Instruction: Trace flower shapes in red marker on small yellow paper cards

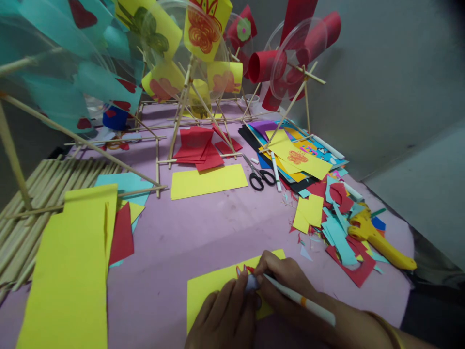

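At the near edge of the table a yellow paper sheet (199,293) lies flat. Across it my left hand (225,316) rests with fingers stretched out, touching a small pale lilac piece (251,282) that is mostly hidden. My right hand (288,277) is closed around a white marker (315,311) with an orange band and a red tip. The tip meets the sheet just beyond my left fingertips, by a small red-outlined shape (238,271). The drawing is partly covered by my hands.
Paper pinwheels (203,29) on stick frames stand behind. Black-handled scissors (262,179) lie mid-table. A yellow glue gun (385,242) sits among paper scraps (337,232) at right. Yellow paper strips (69,271) and bundled sticks (43,198) are at left; a wall (392,87) borders the right.
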Action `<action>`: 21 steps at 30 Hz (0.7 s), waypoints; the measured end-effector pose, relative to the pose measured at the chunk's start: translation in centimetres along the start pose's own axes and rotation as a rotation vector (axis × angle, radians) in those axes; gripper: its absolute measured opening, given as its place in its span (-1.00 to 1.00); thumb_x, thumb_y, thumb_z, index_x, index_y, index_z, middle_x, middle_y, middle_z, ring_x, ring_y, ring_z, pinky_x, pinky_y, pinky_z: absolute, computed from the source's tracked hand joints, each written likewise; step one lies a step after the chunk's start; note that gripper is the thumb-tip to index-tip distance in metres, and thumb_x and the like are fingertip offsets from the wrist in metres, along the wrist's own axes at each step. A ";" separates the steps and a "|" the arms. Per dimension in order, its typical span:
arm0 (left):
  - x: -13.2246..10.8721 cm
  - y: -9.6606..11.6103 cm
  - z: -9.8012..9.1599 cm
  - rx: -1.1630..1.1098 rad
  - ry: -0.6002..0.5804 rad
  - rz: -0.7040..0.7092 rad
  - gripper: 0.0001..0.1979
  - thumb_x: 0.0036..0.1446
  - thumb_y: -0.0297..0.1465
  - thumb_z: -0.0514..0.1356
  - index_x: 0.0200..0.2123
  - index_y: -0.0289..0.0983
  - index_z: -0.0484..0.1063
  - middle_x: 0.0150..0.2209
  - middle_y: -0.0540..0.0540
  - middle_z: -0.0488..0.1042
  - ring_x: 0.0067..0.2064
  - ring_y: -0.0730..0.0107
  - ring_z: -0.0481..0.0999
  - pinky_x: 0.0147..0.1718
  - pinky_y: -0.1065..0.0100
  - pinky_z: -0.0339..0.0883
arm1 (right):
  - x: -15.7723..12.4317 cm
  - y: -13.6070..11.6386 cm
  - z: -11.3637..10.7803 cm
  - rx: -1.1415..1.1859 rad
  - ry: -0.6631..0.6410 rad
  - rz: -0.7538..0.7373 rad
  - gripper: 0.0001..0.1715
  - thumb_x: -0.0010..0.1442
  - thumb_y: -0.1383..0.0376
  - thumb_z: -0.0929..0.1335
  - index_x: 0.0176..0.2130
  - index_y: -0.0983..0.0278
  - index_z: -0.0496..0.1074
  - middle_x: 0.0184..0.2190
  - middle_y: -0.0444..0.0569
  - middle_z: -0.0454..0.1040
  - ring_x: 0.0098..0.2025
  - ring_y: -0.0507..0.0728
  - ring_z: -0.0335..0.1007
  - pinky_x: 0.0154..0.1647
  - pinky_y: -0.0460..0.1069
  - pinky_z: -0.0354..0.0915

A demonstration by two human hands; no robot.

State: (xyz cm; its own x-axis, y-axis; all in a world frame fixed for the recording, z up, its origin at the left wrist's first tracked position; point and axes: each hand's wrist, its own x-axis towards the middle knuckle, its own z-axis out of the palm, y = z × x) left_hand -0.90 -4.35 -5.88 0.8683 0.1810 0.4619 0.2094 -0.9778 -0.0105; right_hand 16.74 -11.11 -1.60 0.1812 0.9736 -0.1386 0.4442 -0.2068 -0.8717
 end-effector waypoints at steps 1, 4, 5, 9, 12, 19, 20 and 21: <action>0.0 0.0 0.0 0.007 -0.001 0.002 -0.70 0.28 -0.44 -0.04 -0.01 -0.25 0.39 0.01 -0.08 0.45 -0.05 0.37 0.44 -0.16 0.41 0.33 | 0.1 0.1 0.0 0.002 -0.005 0.000 -0.84 0.17 0.31 0.17 -0.45 0.19 0.09 -0.61 -0.20 0.31 -0.63 -0.03 0.22 -0.64 -0.17 0.12; 0.1 0.0 -0.1 0.017 -0.008 0.014 -0.71 0.28 -0.43 -0.04 -0.04 -0.24 0.40 0.02 -0.07 0.44 -0.06 0.36 0.44 -0.18 0.40 0.33 | 0.1 0.0 0.0 0.000 -0.007 0.006 -0.85 0.18 0.31 0.17 -0.45 0.20 0.11 -0.61 -0.19 0.32 -0.62 -0.02 0.24 -0.63 -0.16 0.13; 0.2 0.0 0.0 0.015 -0.010 0.017 -0.71 0.28 -0.42 -0.04 -0.04 -0.23 0.41 0.02 -0.07 0.44 -0.06 0.36 0.44 -0.18 0.40 0.33 | 0.0 -0.1 0.0 0.005 -0.009 0.004 -0.85 0.18 0.31 0.17 -0.45 0.20 0.11 -0.60 -0.18 0.34 -0.62 -0.02 0.25 -0.63 -0.17 0.13; 0.3 0.0 0.0 0.017 -0.005 0.012 -0.70 0.29 -0.43 -0.06 -0.04 -0.23 0.40 0.02 -0.08 0.44 -0.07 0.36 0.44 -0.20 0.40 0.33 | -0.1 0.0 0.0 0.025 -0.004 -0.008 -0.88 0.16 0.32 0.17 -0.43 0.21 0.14 -0.59 -0.16 0.38 -0.62 -0.02 0.27 -0.63 -0.17 0.14; 0.3 0.0 0.0 0.000 -0.007 0.007 -0.71 0.29 -0.43 -0.05 -0.05 -0.23 0.40 0.01 -0.09 0.44 -0.08 0.35 0.44 -0.20 0.39 0.32 | 0.1 0.7 0.2 0.042 0.002 -0.023 -0.92 0.14 0.33 0.19 -0.42 0.21 0.16 -0.65 -0.22 0.32 -0.67 -0.03 0.21 -0.65 -0.17 0.11; 0.1 0.1 0.0 0.017 -0.034 0.004 -0.69 0.28 -0.44 -0.06 -0.03 -0.21 0.40 0.03 -0.09 0.43 -0.07 0.34 0.44 -0.19 0.38 0.33 | 0.3 1.2 0.4 0.017 0.002 -0.044 -0.92 0.16 0.31 0.19 -0.40 0.21 0.16 -0.66 -0.22 0.33 -0.68 -0.04 0.22 -0.65 -0.17 0.10; 0.1 0.1 0.1 0.017 -0.039 0.004 -0.69 0.28 -0.45 -0.06 -0.03 -0.21 0.40 0.03 -0.09 0.43 -0.07 0.34 0.44 -0.20 0.38 0.33 | 0.3 1.1 0.4 0.021 0.000 -0.045 -0.92 0.16 0.31 0.19 -0.39 0.21 0.16 -0.65 -0.21 0.35 -0.66 -0.03 0.26 -0.64 -0.17 0.12; 0.1 0.1 0.1 0.015 -0.037 0.005 -0.69 0.28 -0.44 -0.06 -0.03 -0.21 0.40 0.03 -0.09 0.44 -0.07 0.33 0.44 -0.20 0.37 0.34 | 0.3 1.1 0.4 0.024 -0.002 -0.047 -0.92 0.17 0.31 0.19 -0.39 0.21 0.17 -0.64 -0.20 0.36 -0.65 -0.02 0.28 -0.63 -0.17 0.14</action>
State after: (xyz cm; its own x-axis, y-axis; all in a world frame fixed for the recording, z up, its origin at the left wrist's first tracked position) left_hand -0.76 -4.41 -5.90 0.8851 0.1806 0.4289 0.2120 -0.9769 -0.0260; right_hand 16.95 -11.03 -2.76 0.1591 0.9823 -0.0985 0.4306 -0.1588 -0.8885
